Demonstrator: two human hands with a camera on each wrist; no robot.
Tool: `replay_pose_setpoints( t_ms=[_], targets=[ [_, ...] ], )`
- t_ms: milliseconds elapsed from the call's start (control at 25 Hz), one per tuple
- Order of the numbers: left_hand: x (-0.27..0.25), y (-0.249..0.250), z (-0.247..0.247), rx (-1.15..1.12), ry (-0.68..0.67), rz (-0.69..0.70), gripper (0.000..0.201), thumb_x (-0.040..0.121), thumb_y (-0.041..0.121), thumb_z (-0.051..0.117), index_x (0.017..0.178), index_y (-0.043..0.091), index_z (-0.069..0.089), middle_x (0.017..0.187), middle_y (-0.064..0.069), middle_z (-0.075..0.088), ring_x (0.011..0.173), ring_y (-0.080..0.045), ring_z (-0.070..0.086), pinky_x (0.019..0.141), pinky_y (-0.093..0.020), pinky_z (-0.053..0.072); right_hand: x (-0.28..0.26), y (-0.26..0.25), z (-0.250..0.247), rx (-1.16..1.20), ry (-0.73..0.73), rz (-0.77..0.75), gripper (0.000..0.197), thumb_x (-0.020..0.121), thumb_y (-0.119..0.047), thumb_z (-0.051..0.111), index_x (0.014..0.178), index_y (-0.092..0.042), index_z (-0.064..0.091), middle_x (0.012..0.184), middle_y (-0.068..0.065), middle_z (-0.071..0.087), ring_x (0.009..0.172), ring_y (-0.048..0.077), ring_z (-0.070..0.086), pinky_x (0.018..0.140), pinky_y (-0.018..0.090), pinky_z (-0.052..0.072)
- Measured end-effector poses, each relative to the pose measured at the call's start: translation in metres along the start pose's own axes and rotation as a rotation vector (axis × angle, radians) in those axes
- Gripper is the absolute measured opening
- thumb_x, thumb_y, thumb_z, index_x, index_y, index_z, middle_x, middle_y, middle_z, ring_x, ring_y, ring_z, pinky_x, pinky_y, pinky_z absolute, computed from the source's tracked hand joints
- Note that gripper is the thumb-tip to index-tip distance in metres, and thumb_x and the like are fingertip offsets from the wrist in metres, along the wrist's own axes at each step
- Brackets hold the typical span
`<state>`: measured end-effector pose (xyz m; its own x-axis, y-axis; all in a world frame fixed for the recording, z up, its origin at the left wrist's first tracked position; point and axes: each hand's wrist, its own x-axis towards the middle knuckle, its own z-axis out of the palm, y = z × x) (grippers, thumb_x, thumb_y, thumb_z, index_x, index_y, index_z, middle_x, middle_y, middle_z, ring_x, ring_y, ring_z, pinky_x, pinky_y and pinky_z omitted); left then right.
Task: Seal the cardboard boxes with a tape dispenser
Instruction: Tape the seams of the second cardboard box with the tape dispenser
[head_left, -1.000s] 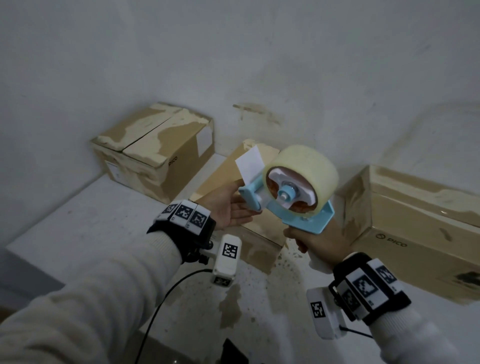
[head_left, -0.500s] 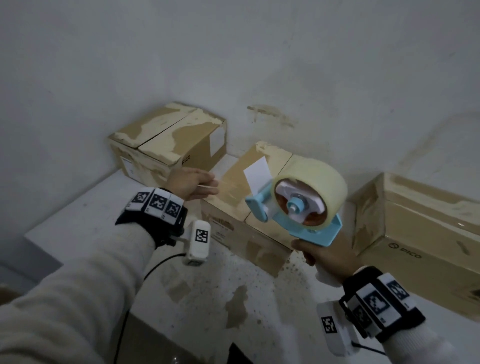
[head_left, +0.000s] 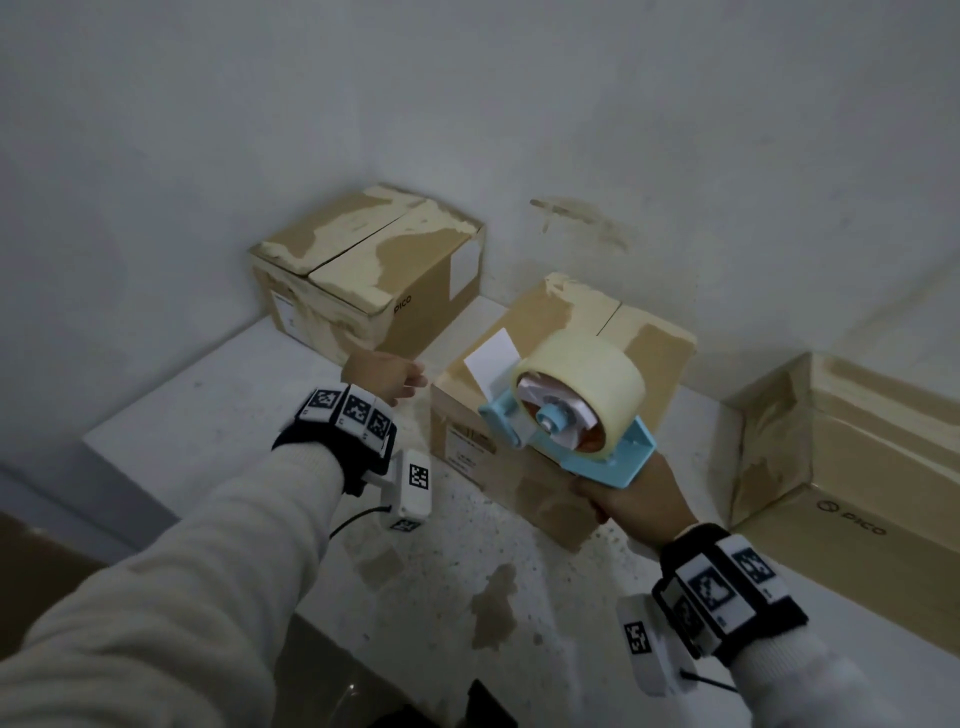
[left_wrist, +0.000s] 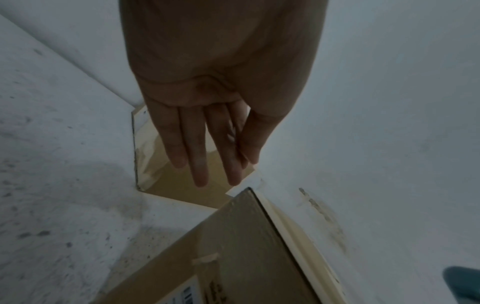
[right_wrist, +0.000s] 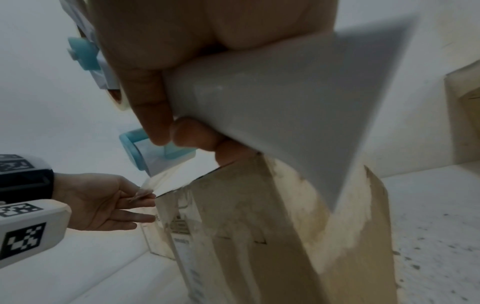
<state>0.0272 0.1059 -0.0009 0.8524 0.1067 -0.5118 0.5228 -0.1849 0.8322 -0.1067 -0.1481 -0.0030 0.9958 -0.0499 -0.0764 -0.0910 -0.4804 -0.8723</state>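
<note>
My right hand (head_left: 631, 501) grips the handle (right_wrist: 259, 92) of a blue tape dispenser (head_left: 615, 460) that carries a fat roll of pale tape (head_left: 582, 384). It hovers over the near end of the middle cardboard box (head_left: 540, 322). My left hand (head_left: 384, 375) is left of that box, level with its top. Its fingers are straight and the thumb pinches the free end of a clear tape strip (right_wrist: 168, 181) against the forefinger (left_wrist: 233, 144). The strip runs from the dispenser's mouth to that hand.
A second cardboard box (head_left: 374, 270) stands in the back left corner, and a long third one (head_left: 857, 467) lies at the right. All rest on a white speckled ledge (head_left: 234, 415) against the wall; the ledge drops off at the front left. A brown stain (head_left: 493, 608) marks the ledge near me.
My left hand has left the dispenser's mouth and moved left with the tape end. The dispenser has risen a little over the middle box.
</note>
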Motion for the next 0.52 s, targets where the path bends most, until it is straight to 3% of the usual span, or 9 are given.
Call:
replay_pose_setpoints(
  t_ms=[80,160,320,440,520],
  targets=[
    [0.002,0.002,0.0,0.014,-0.045,-0.059,0.015,0.094,0.016,0.052,0.081,0.011,0.058,0.064,0.005,0.063,0.063,-0.007,0.053,0.051,-0.019,0.033,0.001,0.0,0.002,0.005,0.011,0.013,0.025,0.074,0.004,0.07,0.066,-0.018,0.06,0.044,-0.008,0.06,0.037,0.01,0.052,0.04,0.021,0.044],
    [0.004,0.001,0.001,0.011,-0.053,-0.083,0.019,0.095,0.015,0.05,0.077,0.012,0.055,0.07,0.003,0.061,0.064,-0.008,0.053,0.051,-0.02,0.033,0.002,0.001,0.002,0.005,0.008,0.017,0.026,0.074,0.005,0.07,0.067,-0.018,0.06,0.044,-0.007,0.06,0.037,0.011,0.052,0.041,0.021,0.044],
    [0.007,-0.003,0.003,0.017,-0.109,-0.125,0.015,0.097,0.02,0.047,0.086,0.015,0.055,0.08,0.005,0.06,0.068,-0.009,0.053,0.057,-0.021,0.034,0.003,0.001,0.004,0.017,-0.003,0.035,0.026,0.074,0.006,0.068,0.071,-0.018,0.059,0.045,-0.007,0.06,0.038,0.013,0.051,0.042,0.026,0.046],
    [0.012,-0.01,0.004,0.018,-0.123,-0.145,0.014,0.096,0.023,0.05,0.098,0.012,0.057,0.11,0.0,0.066,0.076,-0.014,0.057,0.06,-0.024,0.037,0.003,0.002,0.003,0.017,0.002,0.038,0.025,0.074,0.007,0.068,0.069,-0.016,0.059,0.044,-0.005,0.059,0.038,0.014,0.051,0.042,0.029,0.046],
    [0.011,-0.011,0.007,0.064,-0.122,-0.162,0.019,0.095,0.021,0.051,0.106,0.009,0.061,0.131,-0.005,0.058,0.1,-0.023,0.06,0.065,-0.027,0.042,0.002,0.003,0.003,0.031,0.008,0.041,0.026,0.073,0.008,0.068,0.07,-0.017,0.06,0.046,-0.003,0.058,0.039,0.017,0.052,0.043,0.031,0.047]
  ],
)
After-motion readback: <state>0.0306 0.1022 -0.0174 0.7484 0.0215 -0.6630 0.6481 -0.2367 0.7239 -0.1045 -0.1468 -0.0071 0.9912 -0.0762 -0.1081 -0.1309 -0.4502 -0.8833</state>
